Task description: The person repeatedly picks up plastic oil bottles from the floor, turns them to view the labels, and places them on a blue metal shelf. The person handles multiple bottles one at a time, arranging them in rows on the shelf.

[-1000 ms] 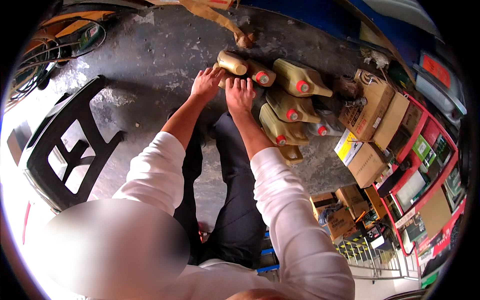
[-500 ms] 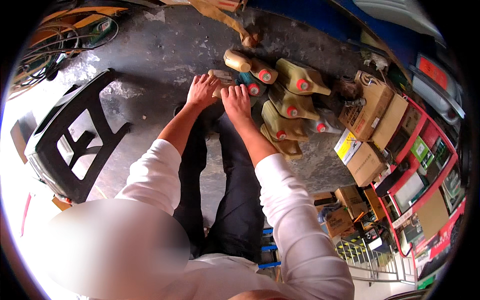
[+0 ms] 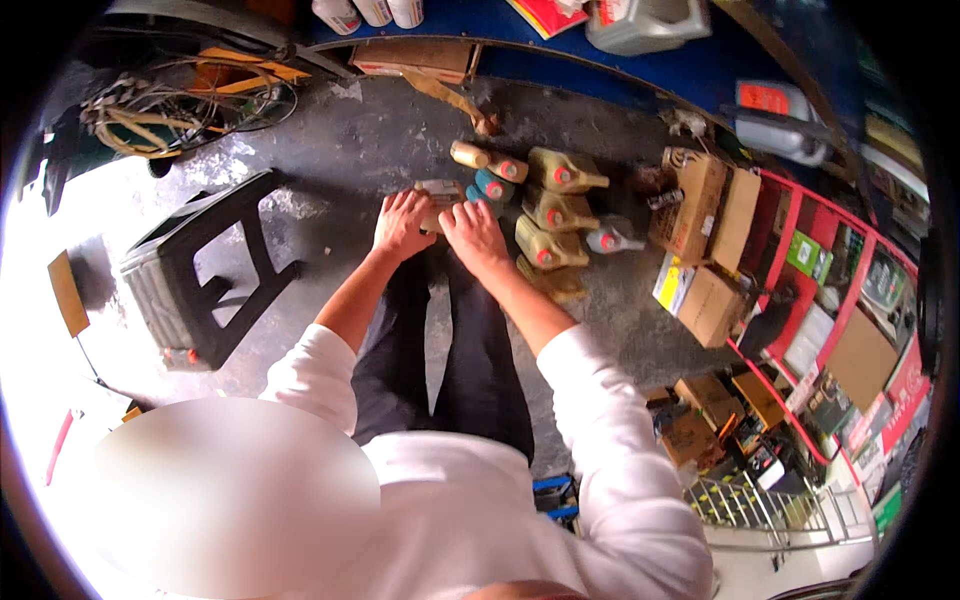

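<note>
In front of my legs, both hands are at a small tan, box-like thing with a pale label (image 3: 441,189); its lower part is hidden by my fingers. My left hand (image 3: 402,226) is curled over its left side. My right hand (image 3: 474,236) has its fingers bent at the right side, close to a teal bottle (image 3: 490,186). Behind these lie two tan bottles (image 3: 470,154), one with a red cap. Several yellowish jugs with red caps (image 3: 566,172) lie to the right, and a grey bottle (image 3: 613,240) is beside them.
A black plastic frame (image 3: 190,285) stands on the dark floor at left, below coiled hoses (image 3: 150,115). Opened cardboard boxes (image 3: 690,205) and a red rack (image 3: 840,260) are at right. A blue shelf (image 3: 480,28) with bottles runs along the back.
The view has shifted, so the floor things sit lower and smaller and more of the blue shelf shows. Both hands stay at the tan box-like thing.
</note>
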{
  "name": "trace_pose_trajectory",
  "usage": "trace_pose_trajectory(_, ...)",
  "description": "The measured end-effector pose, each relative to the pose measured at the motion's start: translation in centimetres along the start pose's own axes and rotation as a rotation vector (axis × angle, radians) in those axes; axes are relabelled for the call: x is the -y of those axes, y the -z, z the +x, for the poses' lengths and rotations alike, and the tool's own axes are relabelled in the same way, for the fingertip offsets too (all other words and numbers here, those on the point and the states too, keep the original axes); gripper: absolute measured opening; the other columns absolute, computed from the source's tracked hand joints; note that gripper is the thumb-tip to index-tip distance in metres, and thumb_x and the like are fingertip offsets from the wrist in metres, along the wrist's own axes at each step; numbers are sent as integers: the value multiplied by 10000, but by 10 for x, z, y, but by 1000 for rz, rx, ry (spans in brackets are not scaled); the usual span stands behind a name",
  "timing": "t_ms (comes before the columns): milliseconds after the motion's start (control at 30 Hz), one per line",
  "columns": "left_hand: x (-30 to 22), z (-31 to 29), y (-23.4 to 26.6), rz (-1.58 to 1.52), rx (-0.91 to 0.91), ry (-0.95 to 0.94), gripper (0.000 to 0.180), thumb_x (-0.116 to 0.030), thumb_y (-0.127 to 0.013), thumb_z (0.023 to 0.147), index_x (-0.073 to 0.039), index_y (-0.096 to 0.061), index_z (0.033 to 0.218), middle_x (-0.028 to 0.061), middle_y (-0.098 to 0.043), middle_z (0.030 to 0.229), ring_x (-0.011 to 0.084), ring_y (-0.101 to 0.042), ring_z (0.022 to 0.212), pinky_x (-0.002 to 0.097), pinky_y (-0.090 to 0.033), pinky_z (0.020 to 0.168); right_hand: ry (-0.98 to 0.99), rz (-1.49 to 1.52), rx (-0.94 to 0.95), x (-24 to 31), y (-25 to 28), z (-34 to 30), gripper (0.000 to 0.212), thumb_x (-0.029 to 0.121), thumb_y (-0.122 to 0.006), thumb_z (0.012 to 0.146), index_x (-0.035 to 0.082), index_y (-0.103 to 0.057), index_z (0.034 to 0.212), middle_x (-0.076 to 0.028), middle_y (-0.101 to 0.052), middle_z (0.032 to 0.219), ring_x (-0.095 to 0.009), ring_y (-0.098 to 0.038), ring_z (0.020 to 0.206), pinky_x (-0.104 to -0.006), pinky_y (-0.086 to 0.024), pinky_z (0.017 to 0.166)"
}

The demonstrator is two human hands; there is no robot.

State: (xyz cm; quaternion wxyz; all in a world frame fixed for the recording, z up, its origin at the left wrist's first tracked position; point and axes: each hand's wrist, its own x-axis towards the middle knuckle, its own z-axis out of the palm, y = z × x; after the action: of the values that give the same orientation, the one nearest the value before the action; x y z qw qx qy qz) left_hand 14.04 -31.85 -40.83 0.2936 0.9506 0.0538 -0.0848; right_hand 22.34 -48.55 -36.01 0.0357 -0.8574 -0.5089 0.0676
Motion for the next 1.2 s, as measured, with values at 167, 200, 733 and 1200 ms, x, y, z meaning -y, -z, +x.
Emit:
trace_pose_trajectory(167,-52,-49,89,-99,-50,-53,640,-233,-806,604,-116,-597,1197,81,-577,1322,294,-492,1303,450,-387,1055,43,57,-4,31,107,-18,95,156,-605,849,113,-599,934,-71,-600,905,-237,-600,951,-405,-462,891)
trace_pose_trajectory(200,-58,-55,106,-116,-48,-65,646,-234,-809,600,-113,-594,1196,81,-578,1316,297,-494,1299,447,-385,1056,50,65,-6,37,125,-20,103,152,-606,849,109,-603,942,-75,-606,909,-241,-604,950,-403,-463,890)
trace_pose_trajectory(733,-128,-197,266,-600,-228,-69,744,-171,-869,669,-33,-534,1318,138,-605,1222,293,-601,1163,388,-473,1018,325,211,224,112,407,-1,341,274,-787,654,132,-657,936,-89,-665,901,-298,-667,922,-431,-526,816)
trace_pose_trajectory(1200,-202,-207,311,-352,-506,7,616,-337,-893,610,-24,-633,1073,150,-662,960,326,-659,901,393,-528,808,418,141,285,104,515,1,470,335,-807,626,140,-712,1043,-72,-702,1032,-277,-674,999,-418,-526,840)
